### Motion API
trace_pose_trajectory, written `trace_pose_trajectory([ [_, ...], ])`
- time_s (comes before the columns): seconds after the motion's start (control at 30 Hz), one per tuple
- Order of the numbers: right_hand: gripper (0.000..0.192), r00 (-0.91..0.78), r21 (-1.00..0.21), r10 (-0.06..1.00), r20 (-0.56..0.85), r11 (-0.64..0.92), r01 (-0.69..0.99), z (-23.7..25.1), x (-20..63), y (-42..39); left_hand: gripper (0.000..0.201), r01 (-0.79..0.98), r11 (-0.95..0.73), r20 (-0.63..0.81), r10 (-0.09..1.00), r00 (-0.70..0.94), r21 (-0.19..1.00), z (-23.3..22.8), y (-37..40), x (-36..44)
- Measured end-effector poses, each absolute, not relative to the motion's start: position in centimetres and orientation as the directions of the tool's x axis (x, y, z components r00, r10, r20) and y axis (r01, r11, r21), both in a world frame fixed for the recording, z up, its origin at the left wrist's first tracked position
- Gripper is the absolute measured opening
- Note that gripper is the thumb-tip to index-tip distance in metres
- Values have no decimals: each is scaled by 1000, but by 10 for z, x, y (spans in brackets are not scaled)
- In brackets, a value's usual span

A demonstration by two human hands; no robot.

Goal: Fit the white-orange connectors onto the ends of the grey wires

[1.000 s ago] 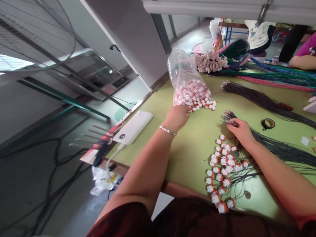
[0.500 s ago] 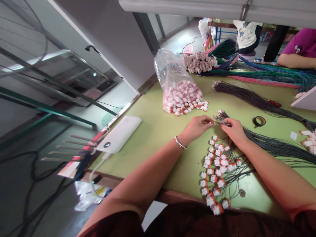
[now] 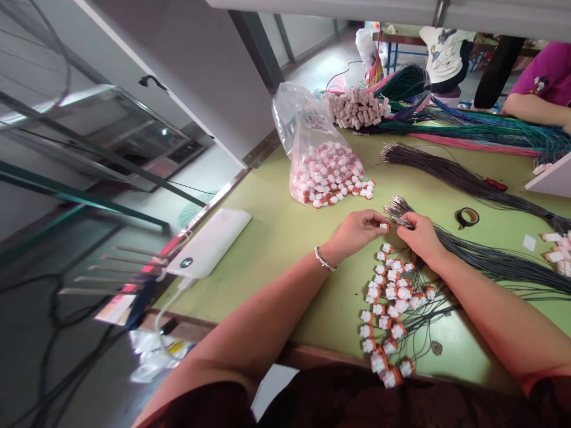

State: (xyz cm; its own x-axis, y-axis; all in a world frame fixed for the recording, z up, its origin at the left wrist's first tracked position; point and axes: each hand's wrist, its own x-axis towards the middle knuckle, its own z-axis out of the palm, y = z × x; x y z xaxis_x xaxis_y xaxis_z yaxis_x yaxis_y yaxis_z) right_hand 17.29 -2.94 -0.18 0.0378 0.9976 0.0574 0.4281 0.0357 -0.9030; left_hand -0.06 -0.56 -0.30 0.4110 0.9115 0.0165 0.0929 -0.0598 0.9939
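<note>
Nearest the worktop [image 3: 312,309] edge lies a cluster of finished connectors [image 3: 392,309], white and orange, their thin dark leads trailing rightward. Just beyond the cluster, the left hand [image 3: 354,232] pinches one small white connector [image 3: 383,226] between thumb and fingertips. Beside it, almost touching, the right hand [image 3: 419,235] is closed on the tip of a dark wire bundle [image 3: 491,261]. The bundle's long axis runs from the right down-side toward the connector, its stripped ends pointing left. Farther off than the cluster sits a clear bag [image 3: 321,160] spilling more connectors; left of it, a white power bank [image 3: 209,242]; right, a tape roll [image 3: 467,217].
</note>
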Motion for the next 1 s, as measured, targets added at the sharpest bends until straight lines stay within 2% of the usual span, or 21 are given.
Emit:
trace_pose_trajectory([
  [0.17,11,-59,-881,996,67,87,465,-7,178,-29,12,122,-147,80,898,433,982,-5,-6,1],
  [0.33,13,-122,-893,992,19,72,444,-3,182,-29,17,24,74,-76,883,464,997,-6,-5,4],
  [0.5,11,-91,-940,990,-105,-69,333,2,181,-31,21,-18,138,-116,891,439,990,-4,-5,4],
  [0.83,12,-59,-856,998,24,51,514,-6,178,-27,17,-23,150,-125,888,442,988,-11,-4,10],
  [1.0,10,-93,-887,996,-18,27,461,-4,179,-28,16,29,97,-100,883,458,995,-7,-6,10],
])
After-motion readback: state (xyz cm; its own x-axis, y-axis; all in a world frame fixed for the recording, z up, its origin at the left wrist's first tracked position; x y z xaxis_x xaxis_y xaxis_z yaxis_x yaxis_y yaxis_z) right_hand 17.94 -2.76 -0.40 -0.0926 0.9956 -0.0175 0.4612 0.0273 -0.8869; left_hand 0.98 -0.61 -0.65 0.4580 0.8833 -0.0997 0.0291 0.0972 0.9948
